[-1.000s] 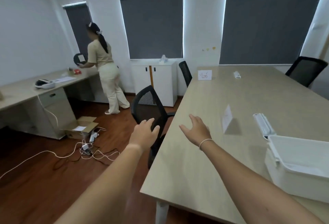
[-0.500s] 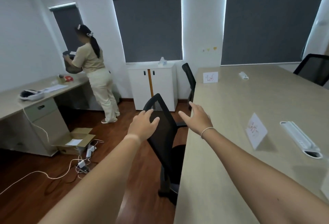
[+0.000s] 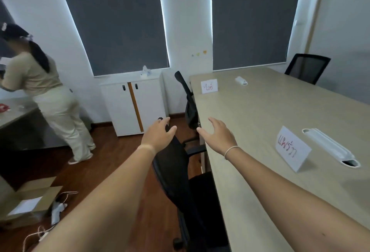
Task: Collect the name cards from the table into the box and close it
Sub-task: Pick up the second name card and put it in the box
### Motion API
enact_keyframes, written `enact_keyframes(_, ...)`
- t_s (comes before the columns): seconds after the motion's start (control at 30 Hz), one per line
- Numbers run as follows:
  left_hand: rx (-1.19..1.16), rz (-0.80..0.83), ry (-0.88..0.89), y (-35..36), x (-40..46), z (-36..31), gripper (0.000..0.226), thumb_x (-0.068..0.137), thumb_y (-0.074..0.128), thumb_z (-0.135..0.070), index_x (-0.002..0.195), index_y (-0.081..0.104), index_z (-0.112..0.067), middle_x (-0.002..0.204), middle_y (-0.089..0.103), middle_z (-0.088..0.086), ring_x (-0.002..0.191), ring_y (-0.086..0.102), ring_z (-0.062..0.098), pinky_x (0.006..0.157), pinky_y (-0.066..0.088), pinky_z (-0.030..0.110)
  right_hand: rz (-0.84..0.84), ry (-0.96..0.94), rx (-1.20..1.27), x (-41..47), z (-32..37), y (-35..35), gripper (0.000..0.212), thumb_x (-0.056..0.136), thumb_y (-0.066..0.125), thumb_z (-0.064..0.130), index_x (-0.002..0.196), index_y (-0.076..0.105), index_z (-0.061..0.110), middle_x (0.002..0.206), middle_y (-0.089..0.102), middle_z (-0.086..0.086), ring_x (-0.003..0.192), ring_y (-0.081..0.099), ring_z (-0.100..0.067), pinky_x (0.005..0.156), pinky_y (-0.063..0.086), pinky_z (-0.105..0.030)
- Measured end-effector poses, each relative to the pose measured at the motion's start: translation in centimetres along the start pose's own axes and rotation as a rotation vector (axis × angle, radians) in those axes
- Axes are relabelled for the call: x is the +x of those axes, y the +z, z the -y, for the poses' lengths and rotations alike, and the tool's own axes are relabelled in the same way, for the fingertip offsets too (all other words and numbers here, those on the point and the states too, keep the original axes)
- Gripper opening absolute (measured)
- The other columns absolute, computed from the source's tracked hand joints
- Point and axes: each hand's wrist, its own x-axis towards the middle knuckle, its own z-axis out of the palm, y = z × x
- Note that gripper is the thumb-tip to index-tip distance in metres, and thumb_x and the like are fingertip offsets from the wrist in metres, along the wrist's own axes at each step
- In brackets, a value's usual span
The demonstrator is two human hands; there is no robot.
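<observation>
Two name cards are seen standing on the table (image 3: 260, 115), and neither is held. The nearer card (image 3: 292, 149) stands folded like a tent to the right of the right hand (image 3: 218, 134), well out over the tabletop, with its long edge running from near right to far left. The farther card (image 3: 209, 86) is set upright near the table's far left corner, well beyond both hands and almost straight ahead of the right one. The right hand is held over the table's left edge with fingers spread and nothing between them. The left hand (image 3: 158, 134) is likewise spread and empty, raised over the back of the black chair (image 3: 174, 171), off the table altogether. The right hand is therefore judged the nearer to either card, and the nearer card would be reached by a sideways move to the right. The box is not in view, so its place cannot be told.
</observation>
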Motion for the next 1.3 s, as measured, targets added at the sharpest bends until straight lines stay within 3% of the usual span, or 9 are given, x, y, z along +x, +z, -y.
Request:
enact_keyframes(0.17, -0.014, 0.067, 0.130, -2.0, 5.5, 7.0, 0.057, 0.095, 0.040, -0.042, 0.146, 0.034, -0.016, 0.151, 0.040, 0.006, 0.139, 0.037, 0.023, 0.112, 0.031, 0.036, -0.068, 0.128, -0.061, 2.5, 4.4, 5.1, 0.069, 0.086, 0.047, 0.055, 0.143, 0.035, 0.020, 0.149, 0.039, -0.004, 0.138, 0.037, -0.023, 0.114, 0.030, -0.042)
enact_keyframes(0.53, -0.139, 0.137, 0.183, -4.3, 14.8, 16.3, 0.057, 0.093, 0.041, -0.045, 0.145, 0.035, -0.022, 0.151, 0.040, 0.005, 0.139, 0.036, 0.026, 0.113, 0.032, 0.039, -0.118, 0.253, -0.161, 9.3, 11.3, 12.1, 0.070, 0.086, 0.046, 0.056, 0.144, 0.033, 0.021, 0.149, 0.039, -0.004, 0.137, 0.038, -0.023, 0.114, 0.030, -0.041)
enact_keyframes(0.83, -0.139, 0.182, 0.211, -1.2, 28.3, 20.7, 0.058, 0.093, 0.041, -0.045, 0.145, 0.035, -0.022, 0.152, 0.039, 0.003, 0.141, 0.035, 0.025, 0.114, 0.031, 0.039, -0.144, 0.292, -0.166, 22.4, 9.4, 18.7, 0.070, 0.086, 0.045, 0.057, 0.144, 0.034, 0.021, 0.148, 0.040, -0.004, 0.137, 0.039, -0.023, 0.113, 0.031, -0.041)
enact_keyframes(1.3, -0.237, 0.328, 0.257, 5.5, 54.1, 19.4, 0.057, 0.094, 0.041, -0.044, 0.146, 0.033, -0.021, 0.153, 0.037, 0.003, 0.142, 0.033, 0.025, 0.115, 0.030, 0.038, -0.216, 0.428, -0.176, 46.5, 3.6, 21.2, 0.068, 0.085, 0.047, 0.056, 0.143, 0.035, 0.022, 0.149, 0.040, -0.002, 0.138, 0.038, -0.022, 0.113, 0.030, -0.040)
